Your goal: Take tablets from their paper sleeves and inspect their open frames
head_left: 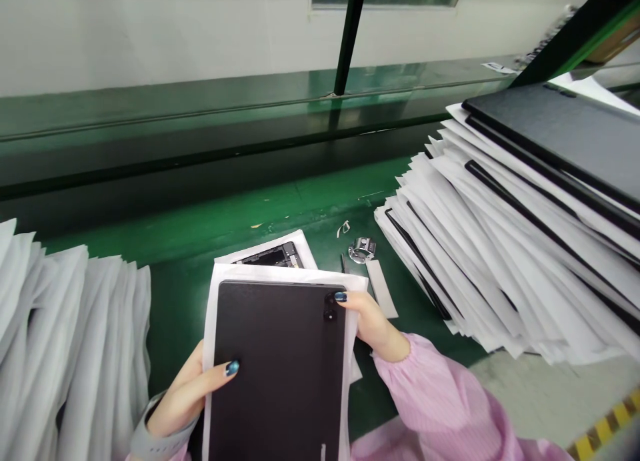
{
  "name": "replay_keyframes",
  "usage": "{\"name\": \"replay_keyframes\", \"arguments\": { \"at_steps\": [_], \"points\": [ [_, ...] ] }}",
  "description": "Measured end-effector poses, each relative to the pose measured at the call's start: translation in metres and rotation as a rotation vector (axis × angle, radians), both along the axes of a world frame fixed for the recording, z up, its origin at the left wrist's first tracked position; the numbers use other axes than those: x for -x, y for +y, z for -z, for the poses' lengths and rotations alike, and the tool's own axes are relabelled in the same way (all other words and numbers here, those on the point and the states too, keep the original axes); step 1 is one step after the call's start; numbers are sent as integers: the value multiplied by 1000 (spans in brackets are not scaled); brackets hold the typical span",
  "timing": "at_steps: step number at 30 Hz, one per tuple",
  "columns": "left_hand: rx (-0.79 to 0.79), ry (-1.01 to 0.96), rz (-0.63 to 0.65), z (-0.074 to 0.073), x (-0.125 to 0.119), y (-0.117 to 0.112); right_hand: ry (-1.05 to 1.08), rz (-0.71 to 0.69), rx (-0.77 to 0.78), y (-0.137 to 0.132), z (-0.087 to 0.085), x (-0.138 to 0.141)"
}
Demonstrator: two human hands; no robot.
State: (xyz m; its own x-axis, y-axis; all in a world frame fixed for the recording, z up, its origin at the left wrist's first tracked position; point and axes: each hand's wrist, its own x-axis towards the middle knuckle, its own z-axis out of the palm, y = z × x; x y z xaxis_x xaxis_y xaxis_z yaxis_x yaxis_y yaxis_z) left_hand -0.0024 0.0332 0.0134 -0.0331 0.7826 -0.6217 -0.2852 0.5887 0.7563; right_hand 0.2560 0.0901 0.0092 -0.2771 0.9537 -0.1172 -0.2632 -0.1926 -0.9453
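Note:
A dark tablet back cover (280, 367) with a camera module in its top right corner lies on a white foam sheet (211, 327), both held up close to me. My left hand (193, 391) grips the left edge, thumb on the cover and fingers hidden underneath. At the upper right corner, my right hand (370, 317) pinches cover and sheet, its thumb beside the camera lenses. Partly covered behind them, an opened device with inner parts showing (273, 255) rests on another white sheet (307, 251) on the green bench.
A tall stack of dark panels interleaved with white sheets (500, 247) stands at right. Several white foam sleeves (75, 354) stand at left. Near the middle lie a metal ring-shaped piece (363, 249), a pale flat strip (383, 289) and a small white scrap (343, 228).

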Motion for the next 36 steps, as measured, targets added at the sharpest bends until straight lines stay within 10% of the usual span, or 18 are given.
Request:
{"name": "replay_keyframes", "arguments": {
  "at_steps": [10, 22, 31, 36],
  "points": [
    [-27, -2, 2, 5, -1, 2, -35, 276, -77, 10, 4, 4],
    [-40, 10, -8, -5, -12, 8, -427, 577, -695, 2, -16, -4],
    [-53, 35, 18, -2, -10, 11, -583, 238, -550, 3, -15, 0],
    [-49, -12, 12, -3, -11, 10, -461, 342, -557, 2, -16, -2]
  ]
}}
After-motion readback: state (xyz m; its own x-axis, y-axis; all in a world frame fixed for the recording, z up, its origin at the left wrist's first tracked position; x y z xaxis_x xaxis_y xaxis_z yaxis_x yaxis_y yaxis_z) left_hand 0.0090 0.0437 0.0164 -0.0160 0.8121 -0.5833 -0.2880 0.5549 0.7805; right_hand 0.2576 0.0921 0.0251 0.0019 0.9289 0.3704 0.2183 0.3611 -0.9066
